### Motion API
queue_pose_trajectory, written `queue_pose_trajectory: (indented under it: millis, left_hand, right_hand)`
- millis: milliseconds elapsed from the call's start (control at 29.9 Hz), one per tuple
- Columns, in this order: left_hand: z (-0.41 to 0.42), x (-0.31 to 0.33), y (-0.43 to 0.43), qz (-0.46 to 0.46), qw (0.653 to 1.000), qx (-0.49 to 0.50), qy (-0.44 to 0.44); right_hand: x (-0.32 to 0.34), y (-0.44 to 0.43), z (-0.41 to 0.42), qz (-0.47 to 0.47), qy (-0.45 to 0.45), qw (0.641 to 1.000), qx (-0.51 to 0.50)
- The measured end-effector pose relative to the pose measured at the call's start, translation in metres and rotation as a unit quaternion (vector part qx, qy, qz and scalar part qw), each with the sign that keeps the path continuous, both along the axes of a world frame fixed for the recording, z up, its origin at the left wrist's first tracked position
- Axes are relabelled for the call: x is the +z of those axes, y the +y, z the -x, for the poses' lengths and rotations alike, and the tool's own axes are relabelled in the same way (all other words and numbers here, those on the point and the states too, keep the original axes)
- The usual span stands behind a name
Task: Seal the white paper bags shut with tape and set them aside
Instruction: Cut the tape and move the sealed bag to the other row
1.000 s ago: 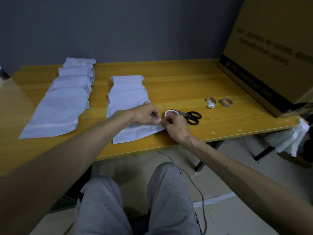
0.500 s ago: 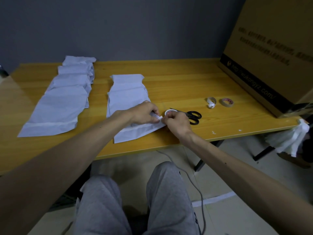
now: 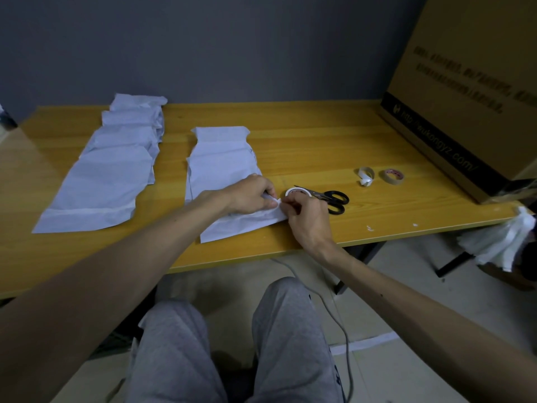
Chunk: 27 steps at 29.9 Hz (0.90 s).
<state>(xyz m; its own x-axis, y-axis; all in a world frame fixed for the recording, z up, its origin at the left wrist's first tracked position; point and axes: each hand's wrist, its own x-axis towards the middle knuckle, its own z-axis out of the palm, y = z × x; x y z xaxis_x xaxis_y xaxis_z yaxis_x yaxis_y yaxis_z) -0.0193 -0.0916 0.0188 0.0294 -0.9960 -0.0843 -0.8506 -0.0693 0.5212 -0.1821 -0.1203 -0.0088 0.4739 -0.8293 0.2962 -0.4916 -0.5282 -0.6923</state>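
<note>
A white paper bag (image 3: 232, 225) lies at the front of a row of bags (image 3: 222, 158) in the middle of the wooden table (image 3: 319, 141). My left hand (image 3: 250, 196) rests on the bag's right corner, its fingers curled and pinching a small strip of white tape there. My right hand (image 3: 305, 216) meets it from the right, fingertips pinching the same bit of tape at the bag's edge. Just behind my right hand a white tape roll (image 3: 295, 192) lies on the table.
Black scissors (image 3: 331, 199) lie right of the tape roll. A second row of white bags (image 3: 110, 170) is on the left. Two more tape rolls (image 3: 365, 174) (image 3: 392, 175) sit further right, near a big cardboard box (image 3: 465, 97). White paper hangs off the table's right corner (image 3: 505, 242).
Both hands stayed at the bag's right corner. The fingertips drew closer together over the tape and pressed lower onto the bag's edge.
</note>
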Motion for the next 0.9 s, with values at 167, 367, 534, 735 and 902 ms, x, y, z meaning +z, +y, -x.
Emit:
queue_pose_trajectory:
  millis: [167, 367, 534, 735, 902]
  left_hand:
    - [0.001, 0.0, 0.001, 0.001, 1.0, 0.006, -0.003]
    - [0.003, -0.002, 0.003, 0.024, 1.0, 0.015, -0.002]
    - [0.003, -0.003, 0.005, 0.032, 0.999, 0.012, -0.012]
    - [0.006, -0.002, 0.007, 0.052, 0.998, 0.022, 0.008]
    - [0.003, 0.0, 0.01, 0.061, 0.997, 0.001, 0.051]
  right_hand:
    - [-0.003, 0.001, 0.0, 0.02, 0.006, 1.0, 0.003]
    - [-0.005, -0.001, -0.002, 0.006, 0.021, 1.0, 0.004]
    - [-0.005, -0.001, -0.005, -0.006, 0.036, 0.999, 0.003]
    - [-0.006, 0.003, -0.01, -0.008, 0.041, 0.999, -0.012]
    - [-0.004, 0.004, -0.011, -0.014, 0.043, 0.999, -0.019]
